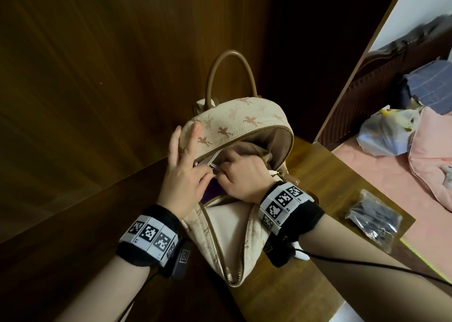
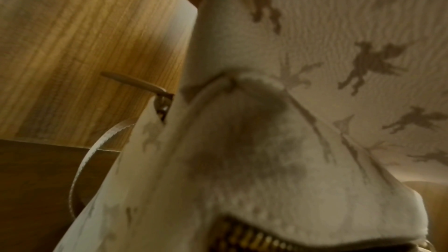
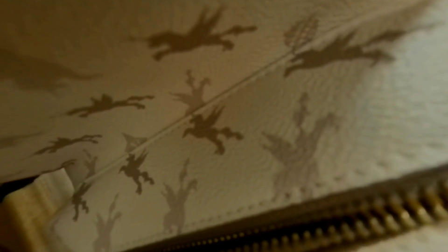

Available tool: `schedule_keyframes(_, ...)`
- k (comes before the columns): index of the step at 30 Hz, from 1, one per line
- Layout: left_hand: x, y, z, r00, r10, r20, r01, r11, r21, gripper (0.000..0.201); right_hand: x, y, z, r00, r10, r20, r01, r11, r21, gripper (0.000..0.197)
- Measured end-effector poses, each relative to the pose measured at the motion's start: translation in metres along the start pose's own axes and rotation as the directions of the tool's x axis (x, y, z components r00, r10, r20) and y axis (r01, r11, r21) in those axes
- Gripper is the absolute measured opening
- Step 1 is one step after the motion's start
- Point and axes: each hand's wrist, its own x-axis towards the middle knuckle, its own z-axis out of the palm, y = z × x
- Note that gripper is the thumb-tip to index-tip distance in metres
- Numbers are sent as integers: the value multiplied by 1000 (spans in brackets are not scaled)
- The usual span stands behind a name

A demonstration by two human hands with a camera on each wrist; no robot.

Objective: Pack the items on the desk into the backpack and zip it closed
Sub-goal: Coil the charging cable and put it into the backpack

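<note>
A cream backpack (image 1: 244,118) with a winged-horse print and a brown handle (image 1: 231,54) stands unzipped on the wooden desk (image 1: 315,172). My left hand (image 1: 181,172) is at the left edge of the opening: two fingers lie straight against the flap, thumb and forefinger pinch the rim. My right hand (image 1: 239,175) reaches into the opening with curled fingers on a pale clear packet (image 1: 210,163). Below it a purple item (image 1: 215,189) shows inside. Both wrist views show only the backpack's fabric (image 2: 315,64) (image 3: 218,83) and its zip teeth (image 2: 242,237) (image 3: 363,216).
A clear plastic bag of dark items (image 1: 374,220) lies on the desk near its right edge. Dark wood panels (image 1: 97,77) close off the left and back. A bed with pink bedding (image 1: 381,182) and bags is on the right. A backpack strap (image 2: 84,170) hangs by the panel.
</note>
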Motion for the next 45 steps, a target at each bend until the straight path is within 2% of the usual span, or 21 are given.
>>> schedule_keyframes(2, 0, 0, 0, 1000, 4, -6, -4, 1000, 6, 28, -1, 2, -3, 995, -8, 95, 5, 999, 31, 84)
schedule_keyframes(4, -1, 0, 0, 1000, 6, -13, -6, 1000, 4, 27, -2, 5, -4, 995, -6, 99, -5, 994, 108, 86)
schedule_keyframes(7, -1, 0, 0, 1000, 9, -19, -9, 1000, 7, 26, -5, 5, -1, 1000, 25, -19, -20, 977, 213, 75)
schedule_keyframes(10, -2, -2, 1, 1000, 10, -23, -10, 1000, 14, 25, -9, 4, -2, 986, 70, -153, -24, 958, 285, 53)
schedule_keyframes(13, -3, -1, 1, 1000, 5, -26, -5, 1000, 24, 24, -13, 4, -2, 969, 105, -225, -46, 967, 250, 36)
schedule_keyframes(17, -3, -1, 1, 1000, 0, -19, 0, 1000, 18, 24, -15, 7, -1, 954, 146, -263, -77, 964, 256, 25)
schedule_keyframes(20, -3, -1, 1, 1000, 0, -18, 0, 1000, 20, 21, -18, 8, 0, 893, 194, -406, -137, 977, 166, 11)
schedule_keyframes(23, -3, 0, 1, 1000, -9, -16, 10, 1000, 24, 16, -24, 6, 2, 843, 195, -501, -220, 975, 9, 10)
schedule_keyframes(26, -3, 2, 0, 1000, -14, -13, 14, 1000, 13, 17, -28, 5, 5, 872, 209, -443, -273, 958, -85, 19)
schedule_keyframes(30, -4, 2, 0, 1000, -26, -8, 26, 1000, 14, 18, -26, 2, 4, 916, 251, -314, -255, 966, 27, 32)
schedule_keyframes(37, -4, 1, 1, 1000, -15, -17, 15, 1000, 15, 16, -28, -1, 0, 921, 326, -214, -319, 945, 66, 47)
schedule_keyframes(41, -4, 1, 2, 1000, -12, -26, 12, 1000, 11, 15, -28, 2, 5, 907, 311, -284, -287, 950, 123, 46)
schedule_keyframes(45, -4, -1, 2, 999, -17, -30, 16, 1000, -7, 15, -26, 5, 6, 893, 249, -375, -188, 963, 192, 29)
